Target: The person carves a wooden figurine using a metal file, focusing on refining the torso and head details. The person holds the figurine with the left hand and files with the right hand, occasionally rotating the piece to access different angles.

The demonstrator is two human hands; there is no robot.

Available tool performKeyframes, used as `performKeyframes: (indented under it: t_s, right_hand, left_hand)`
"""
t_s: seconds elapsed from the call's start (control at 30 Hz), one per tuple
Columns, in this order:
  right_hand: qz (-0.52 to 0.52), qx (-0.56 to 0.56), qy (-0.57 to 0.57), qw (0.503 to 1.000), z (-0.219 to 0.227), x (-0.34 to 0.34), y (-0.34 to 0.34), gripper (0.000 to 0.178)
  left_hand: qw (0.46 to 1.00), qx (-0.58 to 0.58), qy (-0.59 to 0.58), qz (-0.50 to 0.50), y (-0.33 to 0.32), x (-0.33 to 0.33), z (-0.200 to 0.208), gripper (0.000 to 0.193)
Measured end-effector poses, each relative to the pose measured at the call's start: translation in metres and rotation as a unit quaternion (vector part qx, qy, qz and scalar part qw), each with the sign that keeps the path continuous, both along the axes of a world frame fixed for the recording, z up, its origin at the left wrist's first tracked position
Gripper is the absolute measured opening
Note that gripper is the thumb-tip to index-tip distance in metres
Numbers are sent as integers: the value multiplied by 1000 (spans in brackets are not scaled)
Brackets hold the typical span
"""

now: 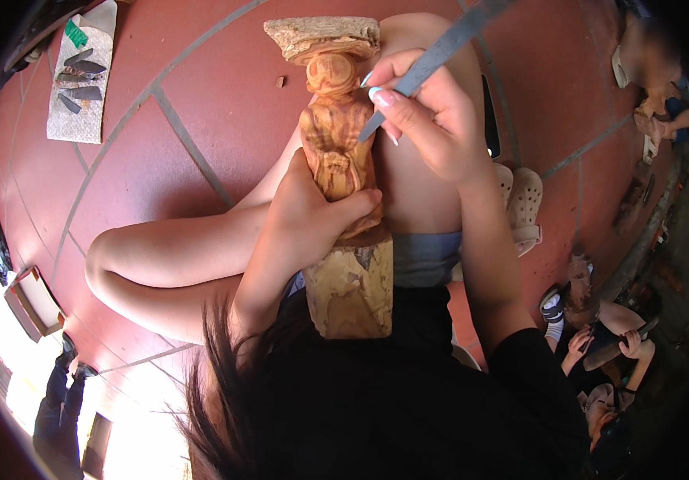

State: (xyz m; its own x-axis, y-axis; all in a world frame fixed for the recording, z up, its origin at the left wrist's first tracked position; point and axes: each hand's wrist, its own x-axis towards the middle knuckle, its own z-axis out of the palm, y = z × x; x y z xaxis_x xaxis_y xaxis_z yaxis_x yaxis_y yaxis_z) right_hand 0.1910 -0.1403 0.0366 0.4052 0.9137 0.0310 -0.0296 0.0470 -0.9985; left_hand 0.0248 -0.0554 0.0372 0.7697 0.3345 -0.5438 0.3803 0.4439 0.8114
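Note:
A carved wooden figure (336, 120) stretches away from me across my lap, with a rough bark-like slab at its far end and a square uncarved base (352, 294) against my body. My left hand (310, 210) is closed around its lower part, thumb across the front. In my right hand (434, 120) is a long, flat grey carving knife (443, 50), pinched between thumb and fingers. Its narrow tip points down at the figure's right side near the chest, at or very near the wood; contact cannot be made out.
A pale woven mat (80, 68) with several dark blades and a green piece lies at far left on the red tiled floor (152, 152). Light clogs (525, 202) sit right of my leg. Other people (608, 352) sit along the right; someone's dark-trousered legs (60, 408) show at lower left.

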Motion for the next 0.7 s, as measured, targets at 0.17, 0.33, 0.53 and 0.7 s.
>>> performKeyframes:
  t_s: [0.17,0.33,0.53,0.7]
  right_hand:
    - [-4,16,46,999,2,2,-1,17]
    - [-14,17,-5,1000,-4,6,-4,16]
    - [37,18,-7,999,-1,-7,-6,13]
    - [-52,26,12,998,-6,10,-9,11]
  left_hand:
    - [1000,-24,-2,-15,2,-2,-2,53]
    - [1000,-2,-5,-16,4,-1,-1,54]
    - [997,-77,-12,-27,9,-4,1,55]
    - [994,-107,-3,-32,11,-6,0,60]
